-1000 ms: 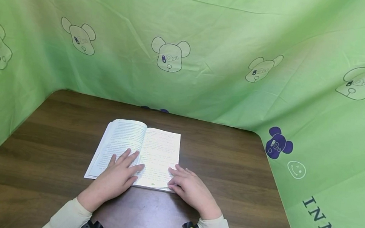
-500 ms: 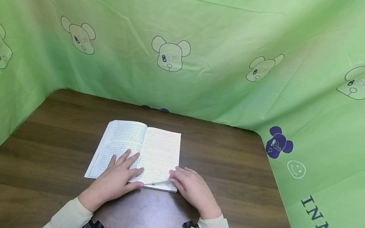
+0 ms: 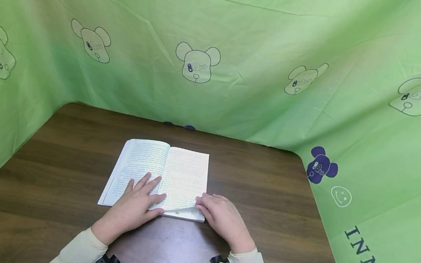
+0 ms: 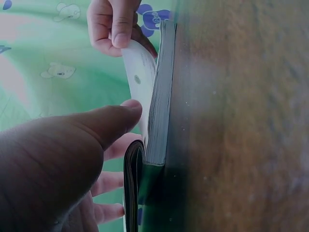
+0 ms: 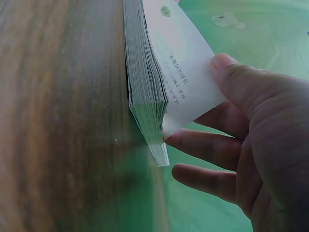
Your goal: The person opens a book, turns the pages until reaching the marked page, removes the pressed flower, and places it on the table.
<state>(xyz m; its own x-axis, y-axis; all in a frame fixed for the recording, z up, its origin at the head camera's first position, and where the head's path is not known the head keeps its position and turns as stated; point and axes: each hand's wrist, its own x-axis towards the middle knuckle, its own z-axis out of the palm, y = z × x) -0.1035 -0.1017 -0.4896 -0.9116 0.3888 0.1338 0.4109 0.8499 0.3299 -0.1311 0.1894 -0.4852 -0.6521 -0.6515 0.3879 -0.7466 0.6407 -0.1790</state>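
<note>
An open book lies flat on the dark wooden table. My left hand rests with straight fingers on the lower left page, thumb near the spine. My right hand pinches the bottom right corner of the top right-hand page between thumb and fingers and lifts it off the stack. In the right wrist view the lifted page curls away from the page block with my thumb on it. The left wrist view shows the book's edge and the raised page.
A green cloth printed with bear heads walls the table at the back and on both sides. Bare tabletop lies left, right and in front of the book. Black wrist-worn cameras sit on both sleeves.
My right hand has raised the corner of the right-hand page a little further from the stack. The left hand and the book have stayed put.
</note>
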